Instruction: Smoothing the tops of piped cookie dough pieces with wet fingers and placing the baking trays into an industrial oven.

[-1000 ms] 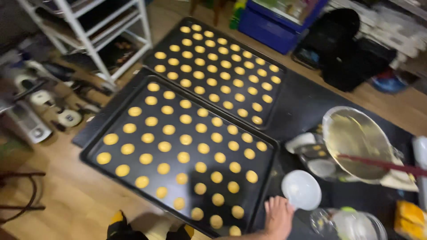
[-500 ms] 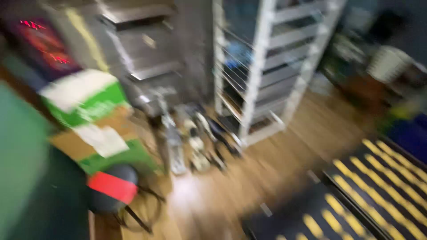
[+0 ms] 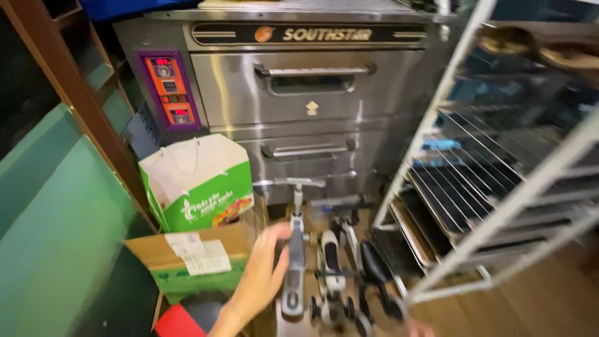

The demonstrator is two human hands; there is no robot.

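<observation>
One left hand (image 3: 262,274) reaches, fingers spread, toward one grey scooter (image 3: 294,262) at bottom middle; two oven doors (image 3: 306,93) above; the right hand (image 3: 418,327) barely shows, its shape unclear.

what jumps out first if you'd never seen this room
The big stainless steel deck oven with its orange control panel fills the back wall. Below it, a green and white paper bag sits at left, and the left hand reaches toward a small grey scooter on the floor.

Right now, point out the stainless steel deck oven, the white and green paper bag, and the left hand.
stainless steel deck oven (image 3: 312,100), head view, upper door.
white and green paper bag (image 3: 196,181), head view, front face.
left hand (image 3: 265,274), head view, back.
</observation>
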